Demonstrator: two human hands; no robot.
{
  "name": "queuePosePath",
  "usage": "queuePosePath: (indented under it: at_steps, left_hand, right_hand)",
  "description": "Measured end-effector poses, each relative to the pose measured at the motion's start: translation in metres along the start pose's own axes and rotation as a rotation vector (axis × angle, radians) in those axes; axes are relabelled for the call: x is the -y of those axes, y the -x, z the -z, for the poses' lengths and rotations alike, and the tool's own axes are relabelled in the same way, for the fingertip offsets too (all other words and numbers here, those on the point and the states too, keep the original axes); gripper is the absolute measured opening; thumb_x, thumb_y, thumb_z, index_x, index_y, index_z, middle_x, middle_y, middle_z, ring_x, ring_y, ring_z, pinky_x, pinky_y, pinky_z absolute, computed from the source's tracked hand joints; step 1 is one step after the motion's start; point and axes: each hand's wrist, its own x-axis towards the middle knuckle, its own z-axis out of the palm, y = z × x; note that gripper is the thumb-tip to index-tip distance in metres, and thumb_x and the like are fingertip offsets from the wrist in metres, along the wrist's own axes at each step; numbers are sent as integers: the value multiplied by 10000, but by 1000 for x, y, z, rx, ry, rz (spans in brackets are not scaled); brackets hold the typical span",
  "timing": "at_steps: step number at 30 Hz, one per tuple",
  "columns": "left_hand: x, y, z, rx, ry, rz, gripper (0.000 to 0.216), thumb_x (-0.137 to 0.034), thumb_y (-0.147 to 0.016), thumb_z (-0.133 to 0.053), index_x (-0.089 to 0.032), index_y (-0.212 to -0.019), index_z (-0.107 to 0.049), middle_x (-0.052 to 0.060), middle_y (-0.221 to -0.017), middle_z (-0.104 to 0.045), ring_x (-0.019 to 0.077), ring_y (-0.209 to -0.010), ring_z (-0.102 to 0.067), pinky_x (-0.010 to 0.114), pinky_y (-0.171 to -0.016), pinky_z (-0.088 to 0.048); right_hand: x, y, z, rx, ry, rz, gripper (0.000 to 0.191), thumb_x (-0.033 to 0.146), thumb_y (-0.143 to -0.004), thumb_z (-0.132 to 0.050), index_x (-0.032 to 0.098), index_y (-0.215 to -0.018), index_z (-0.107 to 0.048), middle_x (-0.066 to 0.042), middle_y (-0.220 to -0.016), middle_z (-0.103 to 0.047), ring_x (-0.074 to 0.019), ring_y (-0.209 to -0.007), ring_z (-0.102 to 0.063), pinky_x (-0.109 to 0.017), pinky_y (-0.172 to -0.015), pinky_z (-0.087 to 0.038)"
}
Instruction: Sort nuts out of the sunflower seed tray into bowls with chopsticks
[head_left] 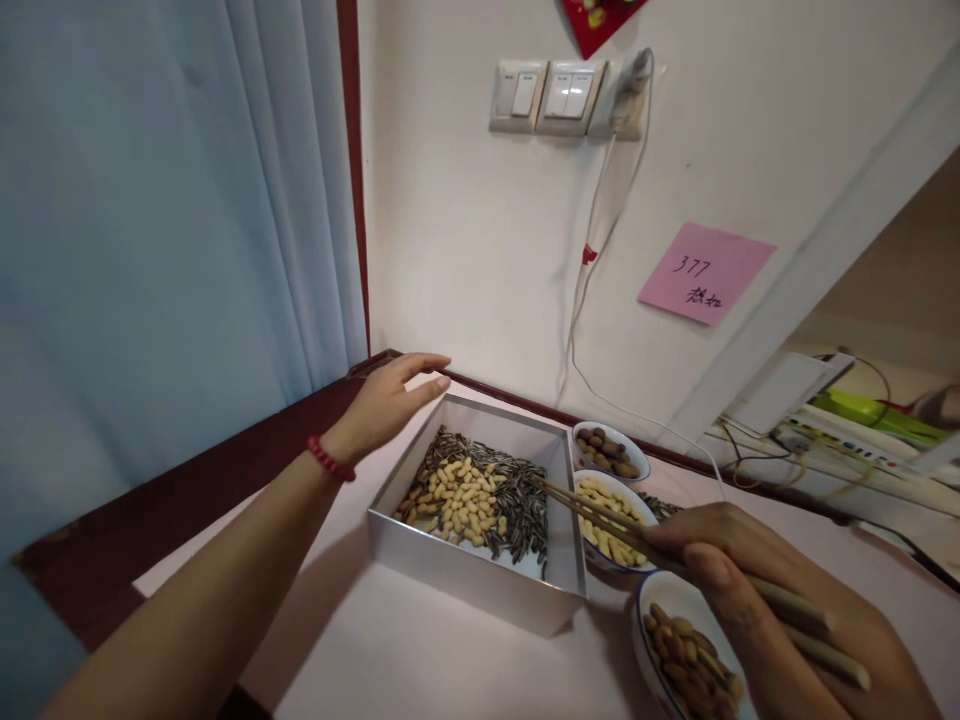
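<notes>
A pair of wooden chopsticks point(600, 514) is held in my right hand point(787, 610), at the lower right. Their tips reach over the right wall of a square metal tray point(472, 575), close to the sunflower seeds point(521, 515) inside it. I cannot make out anything between the tips. A heap of peanuts point(465, 498) lies among the seeds. My left hand point(394, 400), with a red bead bracelet point(330, 460) on its wrist, hovers by the tray's far left corner, thumb and fingers apart, holding nothing. Under the chopsticks is a bowl of peanuts point(611, 530).
Beyond the peanut bowl stands a bowl of round brown nuts point(606, 452); nearer me, one of almond-shaped nuts point(690, 665). More sunflower seeds lie behind my right hand. A white cable point(574, 330) hangs from the wall socket. A blue curtain point(165, 220) is at left.
</notes>
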Motion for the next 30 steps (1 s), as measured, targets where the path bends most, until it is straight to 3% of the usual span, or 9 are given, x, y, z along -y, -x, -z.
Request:
queuePosePath:
  at_steps: [3,6,9,13,21,30]
  left_hand:
    - [43,-24,5,14,159,176,598,-555,-784,-810,-164,-1226,-714,161,-1441,-649,340,-1395,-524,457,-1188,-340]
    - [84,-30,-4,70,301,318,653,-555,-762,-845,-200,-1287,-689,153,-1511,-602,356,-1416,-505,513,-1170,-349]
    - [107,-29,-23,111,455,399,583,-518,-824,-818,-193,-1288,-682,138,-1400,-668,303,-1272,-613,471,-1076,-455]
    - [115,-24,-44,136,647,460,377,-429,-973,-688,-176,-1253,-682,69,-1121,-744,207,-927,-705,412,-901,-555]
    - [124,-12,-57,82,854,586,337,-474,-1020,-624,-152,-1009,-723,7,-808,-726,150,-667,-661,325,-726,-558]
    - [121,-14,-58,16,874,625,307,-433,-1015,-656,-137,-948,-707,-13,-740,-681,130,-619,-633,299,-683,-552]
  right_hand:
    - [1,-7,-10,23,-45,-23,208,361,-1070,-519,292,-1041,-713,-23,-951,-750,-187,-843,-763,-222,-664,-612]
    - [3,-18,-27,61,-116,-101,276,419,-1076,-508,260,-973,-709,-28,-896,-735,-190,-819,-744,-244,-646,-589]
    - [3,-32,-46,70,-160,-195,389,493,-1063,-493,233,-845,-682,-35,-816,-710,-206,-771,-715,-288,-630,-550]
    - [-4,-47,-69,70,-210,-268,448,564,-1035,-484,222,-808,-665,-47,-797,-691,-232,-760,-678,-367,-716,-537]
    - [-22,-58,-104,108,-223,-359,459,579,-1030,-461,213,-823,-646,-66,-828,-692,-249,-795,-664,-401,-742,-527]
    - [-18,-56,-90,73,-197,-386,483,593,-1029,-456,218,-774,-620,-56,-768,-657,-246,-748,-640,-406,-720,-528]
